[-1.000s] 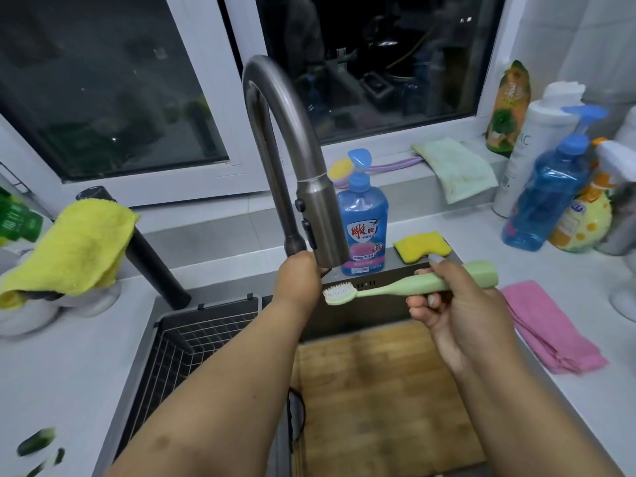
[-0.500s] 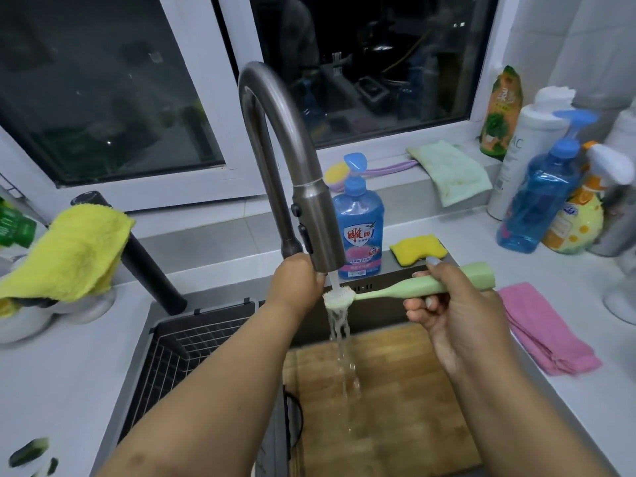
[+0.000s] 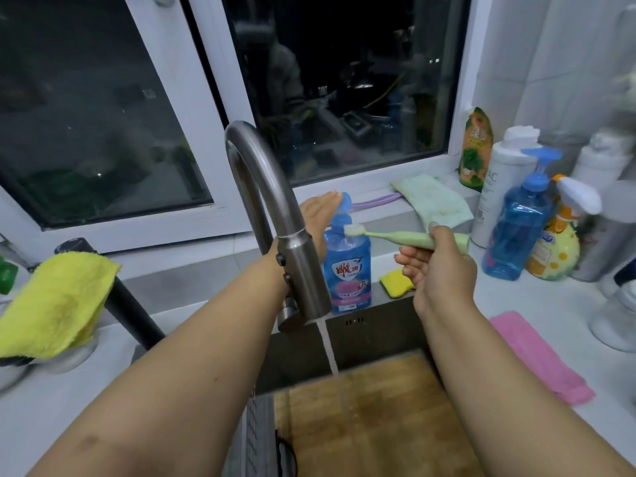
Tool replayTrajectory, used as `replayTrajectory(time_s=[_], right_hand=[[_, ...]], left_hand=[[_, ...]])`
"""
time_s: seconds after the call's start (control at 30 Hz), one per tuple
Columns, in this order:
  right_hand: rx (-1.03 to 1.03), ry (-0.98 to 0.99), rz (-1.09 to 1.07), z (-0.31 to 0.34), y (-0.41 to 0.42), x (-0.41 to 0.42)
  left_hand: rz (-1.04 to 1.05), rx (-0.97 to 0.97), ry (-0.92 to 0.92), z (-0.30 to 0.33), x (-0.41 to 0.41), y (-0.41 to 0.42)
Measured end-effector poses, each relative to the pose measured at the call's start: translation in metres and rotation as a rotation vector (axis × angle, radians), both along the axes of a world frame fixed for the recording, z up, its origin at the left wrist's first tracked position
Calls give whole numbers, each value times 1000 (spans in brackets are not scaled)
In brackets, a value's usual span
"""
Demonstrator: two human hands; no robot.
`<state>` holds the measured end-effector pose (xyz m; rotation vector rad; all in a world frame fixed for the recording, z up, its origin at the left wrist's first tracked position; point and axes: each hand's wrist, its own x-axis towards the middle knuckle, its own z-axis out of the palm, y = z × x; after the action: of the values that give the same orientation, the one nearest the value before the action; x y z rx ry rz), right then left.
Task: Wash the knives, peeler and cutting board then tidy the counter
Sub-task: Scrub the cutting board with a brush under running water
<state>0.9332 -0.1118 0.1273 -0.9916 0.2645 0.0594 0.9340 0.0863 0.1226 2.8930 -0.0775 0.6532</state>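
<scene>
Partly behind the faucet (image 3: 275, 215), left hand (image 3: 318, 215) on soap pump (image 3: 344, 203).

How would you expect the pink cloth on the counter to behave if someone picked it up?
The pink cloth lies flat and folded, so it would probably flop and unfold when lifted. It looks thin, likely light. Resting beside the sink, it may be damp.

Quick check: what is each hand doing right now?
Left hand: open, palm pressing the soap pump.
Right hand: grips the green brush.
</scene>
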Motion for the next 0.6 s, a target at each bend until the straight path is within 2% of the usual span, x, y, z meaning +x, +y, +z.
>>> replayTrajectory(time_s=[0.3,0.6], right_hand=[[16,18,7,6,12,11],[50,45,27,0,12,16]], left_hand=[[25,89,-96,10,1,-2],[79,21,-119,-3,2,-5]])
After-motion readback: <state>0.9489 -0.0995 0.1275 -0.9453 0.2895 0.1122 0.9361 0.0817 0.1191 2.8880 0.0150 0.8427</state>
